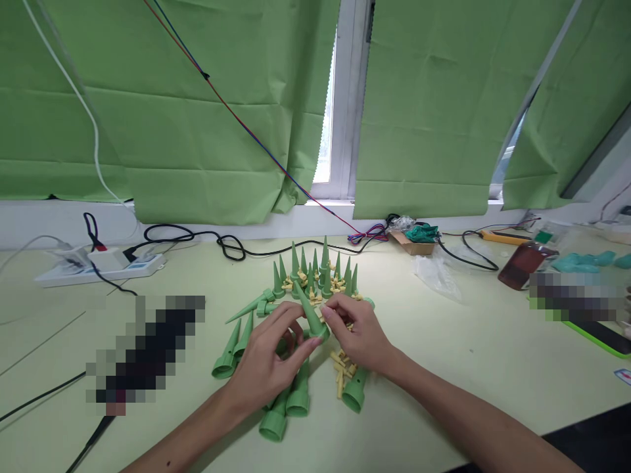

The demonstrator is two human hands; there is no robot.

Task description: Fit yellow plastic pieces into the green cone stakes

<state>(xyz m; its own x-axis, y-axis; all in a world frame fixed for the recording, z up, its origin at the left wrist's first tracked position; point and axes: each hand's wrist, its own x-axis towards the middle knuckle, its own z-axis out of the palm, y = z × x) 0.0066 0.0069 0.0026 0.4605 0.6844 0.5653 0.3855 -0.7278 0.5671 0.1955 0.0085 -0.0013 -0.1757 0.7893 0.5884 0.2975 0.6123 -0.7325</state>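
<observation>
- Our left hand [269,348] grips a green plastic spike [311,315] at the frame's centre, thumb near its wide collar, tip slanting to the upper left.
- Our right hand [357,332], just right of centre, appears to pinch a small yellow fitting [322,320] at the spike's side; our fingertips hide most of it.
- We judge that bracing the collar firmly helps, since the tapered shaft could twist under side pressure.
- Best we keep the yellow piece square to the wall and press gently, as thin plastic may snap.
- Loose yellow fittings [340,374] lie at lower centre, below our right hand; keeping our wrist off them seems wise.
- Upright green spikes [325,263] stand beyond our hands, so we should mind our knuckles.
</observation>
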